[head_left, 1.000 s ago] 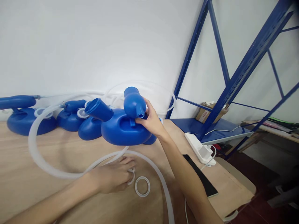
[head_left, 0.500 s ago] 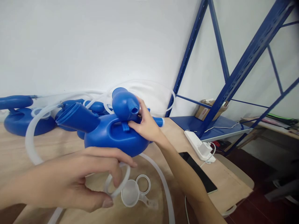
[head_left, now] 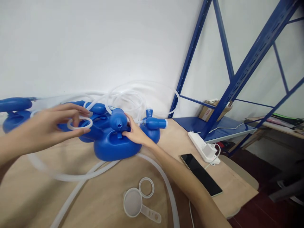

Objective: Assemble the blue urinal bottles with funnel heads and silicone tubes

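My left hand [head_left: 64, 122] pinches a translucent white plastic ring [head_left: 88, 126] between thumb and fingers. The ring is held up near the wide mouth of a blue plastic urinal bottle [head_left: 116, 147], and the hand hides part of that mouth. My right hand [head_left: 135, 131] is closed around the upper part of the same bottle, thumb at its handle opening. The bottle rests on the brown table, its round-ended spout facing me. In front of it lie a translucent cap with a strap [head_left: 132, 202] and a second ring [head_left: 146, 187].
More blue bottles [head_left: 153, 131] stand along the wall, with coiled clear hoses [head_left: 129, 98] behind. A thick hose [head_left: 166, 186] curves across the table [head_left: 102, 199]. A phone [head_left: 201, 174] and a white power strip [head_left: 201, 147] lie right, beside blue metal shelving [head_left: 234, 85].
My left hand has lifted the ring up and leftward, from above the cap to the bottle's mouth. The bottle has turned and been lowered in my right hand.
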`<state>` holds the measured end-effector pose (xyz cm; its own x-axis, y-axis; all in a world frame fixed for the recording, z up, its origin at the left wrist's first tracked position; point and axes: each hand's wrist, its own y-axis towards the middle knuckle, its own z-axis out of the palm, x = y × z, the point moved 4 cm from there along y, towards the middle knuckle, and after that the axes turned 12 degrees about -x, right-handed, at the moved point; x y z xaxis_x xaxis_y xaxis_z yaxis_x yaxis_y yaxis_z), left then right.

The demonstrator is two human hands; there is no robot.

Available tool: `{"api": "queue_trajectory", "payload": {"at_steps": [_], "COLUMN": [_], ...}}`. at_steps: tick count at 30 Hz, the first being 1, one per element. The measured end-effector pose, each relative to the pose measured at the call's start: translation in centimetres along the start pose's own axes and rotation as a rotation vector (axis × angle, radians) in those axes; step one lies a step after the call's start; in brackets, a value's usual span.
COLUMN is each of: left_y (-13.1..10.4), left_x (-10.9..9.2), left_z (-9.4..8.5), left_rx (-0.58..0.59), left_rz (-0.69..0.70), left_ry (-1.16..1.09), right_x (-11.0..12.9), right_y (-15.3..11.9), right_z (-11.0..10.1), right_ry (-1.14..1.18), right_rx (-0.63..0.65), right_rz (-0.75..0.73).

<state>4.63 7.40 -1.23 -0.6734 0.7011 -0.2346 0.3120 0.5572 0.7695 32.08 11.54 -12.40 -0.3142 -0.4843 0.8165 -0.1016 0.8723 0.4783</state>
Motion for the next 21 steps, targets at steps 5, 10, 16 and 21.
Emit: {"api": "queue_trajectory", "payload": {"at_steps": [5,10,16,21], "left_y": [-0.4,-0.6,-1.6,-2.5], "left_x": [1.4,1.0,1.0,1.0], "left_z": [5.3,6.4,8.4,9.5], "left_rx": [0.17,0.061,0.041,-0.035], "left_rz": [-0.125,-0.188,-0.257,-0.258], "left_ry": [-0.199,-0.222,-0.255,-0.284], "right_x": [-2.6,-2.6,-2.9,-3.6], "right_y": [0.9,0.9,0.9,0.9], "right_z": [-1.6,-1.9,-2.1,-2.1], "right_ry": [0.049,0.139,0.095,0.078], "right_rx": [-0.108,-0.113,-0.117,-0.155], "right_rz": [0.051,0.044,0.008,-0.025]}}
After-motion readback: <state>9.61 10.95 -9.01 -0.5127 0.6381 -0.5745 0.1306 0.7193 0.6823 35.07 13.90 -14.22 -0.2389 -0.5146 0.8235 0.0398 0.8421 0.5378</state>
